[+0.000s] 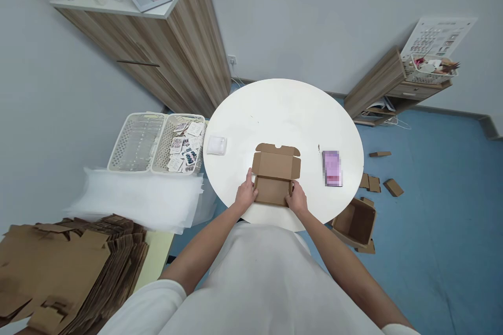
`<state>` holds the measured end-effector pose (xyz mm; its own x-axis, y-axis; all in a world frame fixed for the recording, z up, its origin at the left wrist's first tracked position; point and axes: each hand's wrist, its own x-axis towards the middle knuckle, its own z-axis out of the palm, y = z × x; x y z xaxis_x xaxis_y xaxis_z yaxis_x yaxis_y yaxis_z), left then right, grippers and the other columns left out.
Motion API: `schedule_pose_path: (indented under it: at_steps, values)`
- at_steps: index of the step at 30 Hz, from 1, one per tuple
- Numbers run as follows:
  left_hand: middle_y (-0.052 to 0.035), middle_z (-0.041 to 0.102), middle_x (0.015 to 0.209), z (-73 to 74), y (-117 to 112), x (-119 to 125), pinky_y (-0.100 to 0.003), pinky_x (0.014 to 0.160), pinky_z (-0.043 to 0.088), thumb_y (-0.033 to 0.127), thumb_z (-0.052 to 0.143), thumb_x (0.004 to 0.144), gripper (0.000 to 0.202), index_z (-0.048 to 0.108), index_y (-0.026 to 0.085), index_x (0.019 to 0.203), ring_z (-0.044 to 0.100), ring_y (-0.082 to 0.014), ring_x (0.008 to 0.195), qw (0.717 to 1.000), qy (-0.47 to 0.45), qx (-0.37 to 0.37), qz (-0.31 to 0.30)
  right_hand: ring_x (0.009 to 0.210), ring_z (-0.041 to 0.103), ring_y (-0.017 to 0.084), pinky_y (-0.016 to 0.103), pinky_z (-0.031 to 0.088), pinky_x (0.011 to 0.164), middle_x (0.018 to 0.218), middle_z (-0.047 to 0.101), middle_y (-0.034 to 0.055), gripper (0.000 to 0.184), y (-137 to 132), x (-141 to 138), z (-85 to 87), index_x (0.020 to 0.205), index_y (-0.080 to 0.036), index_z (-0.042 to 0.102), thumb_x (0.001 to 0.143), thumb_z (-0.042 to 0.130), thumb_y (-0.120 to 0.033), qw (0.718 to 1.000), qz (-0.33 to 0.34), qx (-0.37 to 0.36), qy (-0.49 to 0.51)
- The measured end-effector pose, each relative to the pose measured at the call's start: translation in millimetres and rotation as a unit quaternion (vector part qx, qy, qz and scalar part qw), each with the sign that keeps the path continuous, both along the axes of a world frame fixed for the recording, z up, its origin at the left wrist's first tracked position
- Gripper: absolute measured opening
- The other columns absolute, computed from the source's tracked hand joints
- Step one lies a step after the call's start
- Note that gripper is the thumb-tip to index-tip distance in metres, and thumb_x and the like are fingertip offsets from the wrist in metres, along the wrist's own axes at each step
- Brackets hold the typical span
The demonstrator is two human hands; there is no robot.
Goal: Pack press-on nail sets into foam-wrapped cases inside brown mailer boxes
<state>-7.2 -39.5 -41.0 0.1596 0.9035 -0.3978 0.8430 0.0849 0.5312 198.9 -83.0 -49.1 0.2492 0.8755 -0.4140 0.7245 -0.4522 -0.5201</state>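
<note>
A small brown cardboard box (274, 190) lies on the white round table (288, 110) close to my body, its flapped lid folded back away from me. I see no contents in its tray. My left hand (247, 192) grips the left side wall, thumb inside and fingers along the outside. On the opposite wall, my right hand (297, 198) holds the box in the same way. A pixelated purple packet (332, 168) lies to the right of the box. Toward the table's left edge is a small white pouch (216, 145).
Left of the table stand white baskets (157, 141) with cards and clear packets, translucent sheets (137, 193), and a stack of flat cardboard (58, 267). Right, on the blue floor, sit an open carton (356, 222) and several small boxes (393, 187). A wooden cabinet (196, 36) stands behind left.
</note>
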Motion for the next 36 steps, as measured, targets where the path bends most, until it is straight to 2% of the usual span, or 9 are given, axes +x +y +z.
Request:
schedule_pose_path:
  at_steps: [6,9,11,15,19,25,29,36]
  values:
    - [-0.0049,0.058,0.095,-6.2,-1.3,1.4,-0.026,0.067,0.041,0.031,0.055,0.074,0.068,0.018,0.018,0.13,0.058,-0.0145,0.071,0.997,-0.065,-0.022,0.026,0.094,0.05,0.021,0.03,0.04,0.073,0.102,0.051,0.0073,0.063,2.9,7.9,0.3,0.124,-0.02,0.03,0.063,0.043,-0.01,1.0,-0.01,-0.004,-0.005]
    - [-0.0042,0.059,0.09,-6.7,-1.6,3.7,-0.025,0.064,0.041,0.023,0.054,0.072,0.044,0.04,0.018,0.113,0.057,-0.0154,0.073,0.999,-0.03,-0.031,0.011,0.095,0.05,0.021,0.03,0.04,0.074,0.104,0.05,0.0082,0.064,0.3,7.9,0.5,0.126,-0.019,0.028,0.064,0.044,-0.011,1.0,0.002,-0.011,-0.002]
    - [-0.0038,0.06,0.085,-5.7,-0.2,6.5,-0.024,0.061,0.039,0.017,0.053,0.07,0.03,0.047,0.018,0.099,0.057,-0.017,0.075,0.999,0.016,-0.033,-0.002,0.095,0.05,0.021,0.029,0.039,0.074,0.104,0.051,0.0081,0.062,-2.4,6.7,0.8,0.125,-0.019,0.03,0.065,0.044,-0.011,1.0,0.012,-0.019,0.004]
    - [-0.0041,0.059,0.084,-3.8,3.7,13.9,-0.025,0.058,0.037,0.01,0.051,0.067,0.026,0.047,0.02,0.091,0.056,-0.0183,0.076,0.996,0.084,-0.033,0.004,0.092,0.051,0.02,0.029,0.04,0.072,0.101,0.052,0.0071,0.058,-6.8,4.5,1.4,0.122,-0.02,0.032,0.066,0.042,-0.011,0.999,0.021,-0.033,0.012]
    - [-0.0046,0.059,0.087,-4.5,3.3,19.1,-0.025,0.06,0.037,0.012,0.05,0.069,0.023,0.047,0.02,0.091,0.056,-0.0188,0.079,0.995,0.094,-0.028,0.004,0.094,0.05,0.02,0.029,0.039,0.075,0.105,0.051,0.008,0.06,-7.3,7.7,0.9,0.124,-0.019,0.03,0.067,0.043,-0.012,0.999,0.016,-0.031,0.013]
    - [-0.0067,0.059,0.087,-5.9,-2.0,26.8,-0.027,0.063,0.039,0.031,0.053,0.072,0.027,0.049,0.017,0.095,0.056,-0.0199,0.081,0.999,0.033,-0.022,0.021,0.097,0.048,0.021,0.031,0.04,0.079,0.107,0.05,0.009,0.064,-2.4,20.8,-1.0,0.128,-0.018,0.027,0.067,0.047,-0.018,0.999,0.019,-0.006,0.038]
    - [-0.0074,0.06,0.093,-5.8,0.3,36.4,-0.028,0.069,0.042,0.033,0.056,0.071,0.041,0.046,0.015,0.108,0.056,-0.0189,0.082,0.999,-0.027,-0.01,0.045,0.097,0.049,0.021,0.031,0.041,0.078,0.108,0.049,0.0088,0.066,3.6,31.9,-1.4,0.129,-0.018,0.027,0.066,0.049,-0.022,0.998,-0.002,0.01,0.057]
    - [-0.0103,0.057,0.106,-6.9,0.1,47.7,-0.027,0.078,0.044,0.037,0.053,0.075,0.054,0.037,0.013,0.121,0.056,-0.0168,0.092,0.985,-0.131,-0.026,0.108,0.07,0.051,0.014,0.029,0.043,0.072,0.108,0.049,0.0072,0.065,11.5,52.0,1.4,0.129,-0.018,0.027,0.069,0.048,-0.033,0.991,-0.047,0.024,0.119]
